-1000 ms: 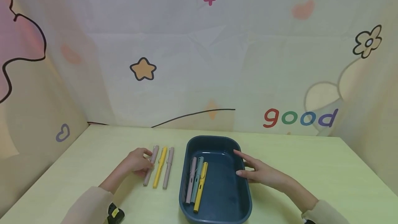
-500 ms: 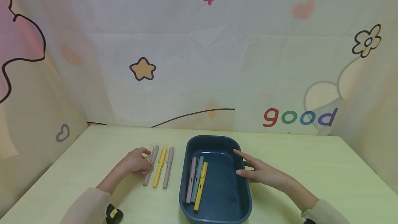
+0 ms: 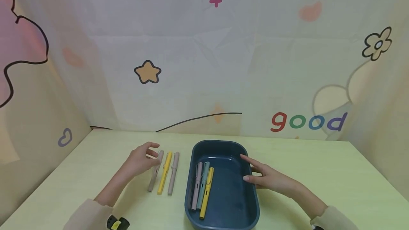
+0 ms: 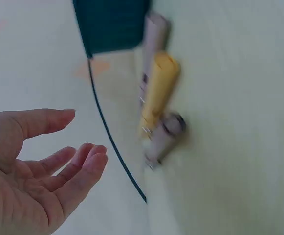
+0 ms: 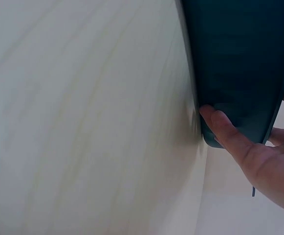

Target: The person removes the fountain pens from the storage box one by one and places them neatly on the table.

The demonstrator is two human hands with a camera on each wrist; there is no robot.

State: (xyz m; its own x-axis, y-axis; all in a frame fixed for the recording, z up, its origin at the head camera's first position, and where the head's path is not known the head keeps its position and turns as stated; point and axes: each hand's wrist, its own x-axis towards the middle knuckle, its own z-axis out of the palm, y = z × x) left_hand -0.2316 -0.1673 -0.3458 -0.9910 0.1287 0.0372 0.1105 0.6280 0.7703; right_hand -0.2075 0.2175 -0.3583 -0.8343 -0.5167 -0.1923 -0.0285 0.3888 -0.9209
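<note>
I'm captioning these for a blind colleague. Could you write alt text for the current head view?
A person's open left hand hovers by three pens, one yellow between two greyish, lying on a pale table. Their right hand grips the side of a dark blue tray with three more pens in it; behind is a cartoon-printed backdrop.

The head view is looking forward and down across the tabletop [image 3: 319, 173] from farthest back. Turned sideways, the left wrist view is peering past the left grip [image 4: 39, 183] at nearby pens [image 4: 160, 88]; the right, also tilted, is closely facing the container [image 5: 244, 63]. All three are sharing that container.
</note>
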